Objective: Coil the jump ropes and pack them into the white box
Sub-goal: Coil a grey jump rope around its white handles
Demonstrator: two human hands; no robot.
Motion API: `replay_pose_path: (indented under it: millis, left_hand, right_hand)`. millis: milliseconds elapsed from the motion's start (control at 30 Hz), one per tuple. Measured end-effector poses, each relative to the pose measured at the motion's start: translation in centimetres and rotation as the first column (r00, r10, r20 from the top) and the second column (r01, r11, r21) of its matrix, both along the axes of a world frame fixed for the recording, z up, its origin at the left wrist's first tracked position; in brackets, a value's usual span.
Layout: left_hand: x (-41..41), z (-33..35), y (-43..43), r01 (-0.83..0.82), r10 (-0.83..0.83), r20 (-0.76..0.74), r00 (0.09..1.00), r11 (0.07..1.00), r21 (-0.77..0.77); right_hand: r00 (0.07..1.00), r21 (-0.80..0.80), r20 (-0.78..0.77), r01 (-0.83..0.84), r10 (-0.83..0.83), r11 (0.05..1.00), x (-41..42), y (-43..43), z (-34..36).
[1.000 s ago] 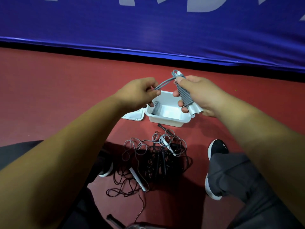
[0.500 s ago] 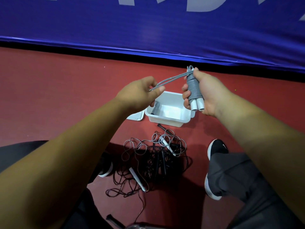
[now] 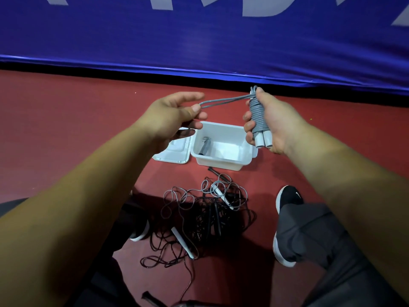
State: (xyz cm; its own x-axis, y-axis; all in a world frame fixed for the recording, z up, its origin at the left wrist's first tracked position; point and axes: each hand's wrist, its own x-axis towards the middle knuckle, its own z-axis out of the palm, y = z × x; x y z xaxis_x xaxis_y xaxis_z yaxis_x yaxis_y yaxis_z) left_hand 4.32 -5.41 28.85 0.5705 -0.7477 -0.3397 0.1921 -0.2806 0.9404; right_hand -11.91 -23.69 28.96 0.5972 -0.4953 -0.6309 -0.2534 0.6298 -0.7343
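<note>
Rope bundle (image 3: 257,116) now upright mid-frame, right grip (image 3: 278,125) clamped round it; left grip (image 3: 172,118) pinching tail loop (image 3: 221,101), pulled further frame-left. Guessing last wrap, then white box (image 3: 219,161).

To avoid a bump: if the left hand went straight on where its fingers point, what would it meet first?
Likely the grey jump rope coiled around white handles, gripped by the right hand; the left hand pinches its loose loop. Depth is unclear.
</note>
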Motion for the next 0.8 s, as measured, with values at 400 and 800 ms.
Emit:
replay_pose_path:
  millis: [400, 800]
  left_hand:
    - [1.9, -1.4, 1.1, 0.164, -0.474, 0.462, 0.749, 0.809, 0.564]
    - [1.6, -1.7, 0.8, 0.188, -0.534, 0.503, 0.679, 0.790, 0.584]
  right_hand:
    - [0.938, -0.115, 0.002, -0.343, 0.346, 0.932, -0.1, 2.1, 1.3]
    - [0.652, -0.010, 0.086, -0.755, 0.753, 0.655, -1.2, 4.0, 2.5]
